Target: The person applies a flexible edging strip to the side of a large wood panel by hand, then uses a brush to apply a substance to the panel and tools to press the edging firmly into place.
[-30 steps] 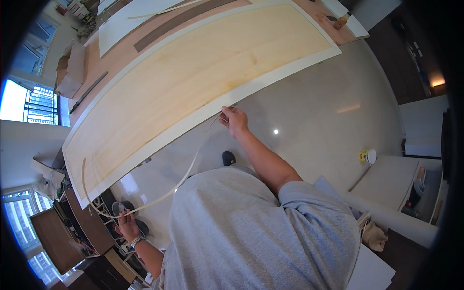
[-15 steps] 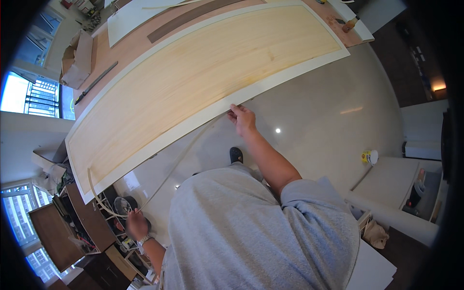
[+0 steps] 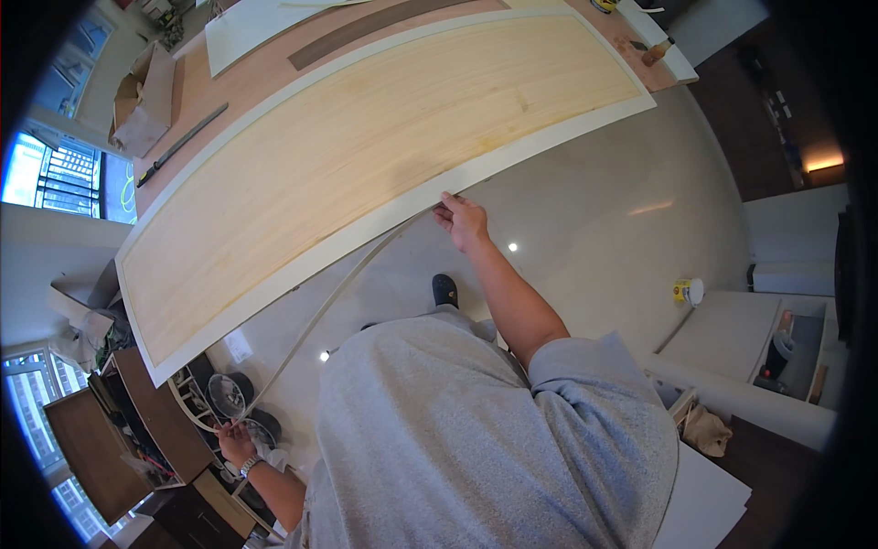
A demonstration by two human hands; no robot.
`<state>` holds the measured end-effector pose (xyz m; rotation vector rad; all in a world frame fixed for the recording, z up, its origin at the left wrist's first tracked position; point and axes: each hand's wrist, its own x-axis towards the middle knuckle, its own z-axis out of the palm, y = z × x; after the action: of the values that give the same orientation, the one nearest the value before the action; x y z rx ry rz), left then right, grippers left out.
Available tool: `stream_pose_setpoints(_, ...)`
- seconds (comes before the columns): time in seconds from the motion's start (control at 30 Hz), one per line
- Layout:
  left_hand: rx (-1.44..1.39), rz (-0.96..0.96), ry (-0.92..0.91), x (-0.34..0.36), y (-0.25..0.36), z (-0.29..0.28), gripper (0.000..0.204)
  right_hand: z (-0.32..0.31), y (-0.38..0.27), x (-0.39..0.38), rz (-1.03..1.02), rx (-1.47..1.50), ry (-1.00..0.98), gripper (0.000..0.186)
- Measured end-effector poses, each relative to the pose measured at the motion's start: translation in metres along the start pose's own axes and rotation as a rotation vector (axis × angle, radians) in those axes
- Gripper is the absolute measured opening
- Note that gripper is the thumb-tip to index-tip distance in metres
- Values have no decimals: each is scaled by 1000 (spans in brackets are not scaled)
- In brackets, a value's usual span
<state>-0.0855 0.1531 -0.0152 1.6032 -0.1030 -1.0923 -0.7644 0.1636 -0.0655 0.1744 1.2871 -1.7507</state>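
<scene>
A large wooden panel (image 3: 366, 156) with a white border lies across the table. At the middle of its near edge my right hand (image 3: 463, 222) is closed, thumb on the white border and fingers curled beneath, pinching the end of a long pale edging strip (image 3: 322, 311) there. From that spot the strip sags down and left, apart from the panel's edge, to my left hand (image 3: 238, 444). My left hand, low at the left with a watch on the wrist, is closed on the strip. Beyond it the strip's loose part curves up toward the panel's left corner.
On the table (image 3: 197, 101) lie a file (image 3: 183, 145), a cardboard box (image 3: 144, 102), a brown strip (image 3: 366, 29) and a white board (image 3: 251, 38). A small bottle (image 3: 657, 51) stands at the far right. Buckets (image 3: 229, 393) and a cabinet (image 3: 160, 416) are beside my left hand.
My left hand has moved down and left, drawing the strip with it. The strip's loose end has swung lower, off the panel's surface. My right hand stays near the same place on the edge.
</scene>
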Motion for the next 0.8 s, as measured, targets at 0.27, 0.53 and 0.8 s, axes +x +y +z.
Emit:
stream_pose_setpoints(0.27,-18,15,31,23,2,-13,29,11,8,-5,-7,-6,40,16)
stream_pose_setpoints(0.53,-43,57,-40,31,4,-23,17,26,26,-15,-3,0,35,21)
stream_pose_setpoints(0.8,-33,69,-21,38,9,-40,22,41,40,-27,-10,-28,51,20)
